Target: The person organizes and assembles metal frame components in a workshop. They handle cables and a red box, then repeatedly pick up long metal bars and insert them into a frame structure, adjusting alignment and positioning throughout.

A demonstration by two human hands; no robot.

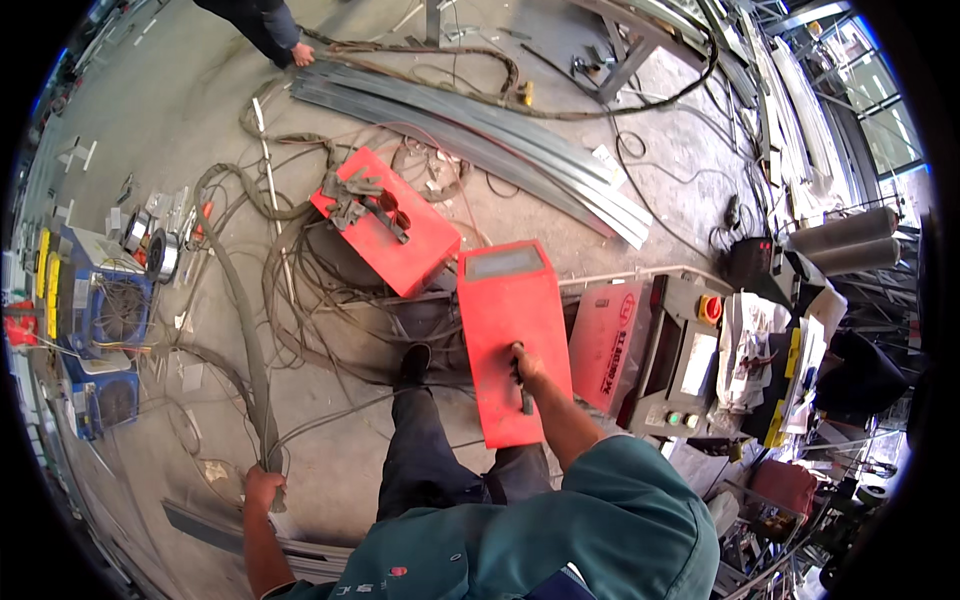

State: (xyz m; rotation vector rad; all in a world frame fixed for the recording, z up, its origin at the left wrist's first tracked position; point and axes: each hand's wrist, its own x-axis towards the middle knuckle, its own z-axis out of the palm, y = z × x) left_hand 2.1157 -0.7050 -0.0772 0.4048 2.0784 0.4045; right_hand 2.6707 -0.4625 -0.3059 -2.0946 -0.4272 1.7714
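Note:
My left hand [263, 487] is closed round the lower end of a thick sheathed cable bundle [252, 380], low on the left. The bundle runs upward from it across the floor. With my right hand [533, 368] I grip the black handle on top of a red box-shaped machine [512, 315], which has a greyish window panel at its far end. Just beyond it to the left stands a second red box [410, 245], with grey gloves [352, 198] and dark glasses [398, 220] lying on top. My fingertips round the handle are partly hidden.
Tangled cables [300, 330] cover the floor left of my legs. Long metal profiles [470, 140] lie beyond, with another person's hand [303, 54] at their far end. A control panel [672, 360] with a red button stands right. Blue-sided units [118, 310] and wire spools [161, 254] stand left.

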